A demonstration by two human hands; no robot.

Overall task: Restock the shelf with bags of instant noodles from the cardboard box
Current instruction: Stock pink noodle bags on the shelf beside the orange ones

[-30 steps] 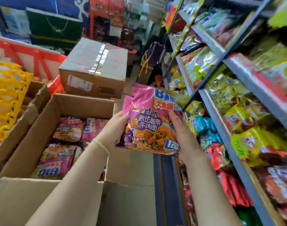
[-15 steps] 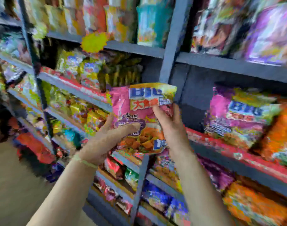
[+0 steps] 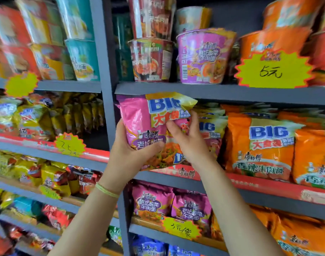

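Note:
A pink and yellow "BIG" noodle bag is held upright against the middle shelf, just right of the grey upright post. My left hand grips its lower left side from below. My right hand pinches its right edge with curled fingers. Behind the bag stand more pink "BIG" bags in the same slot. The cardboard box is out of view.
Orange "BIG" bags fill the shelf to the right. Cup noodles stand on the shelf above, with a yellow price tag. Smaller pink bags sit one shelf below. Yellow bags fill the left bay.
My view turned from the box to the shelf. Both hands carried the pink bag up and in to the middle shelf, in front of the other pink bags.

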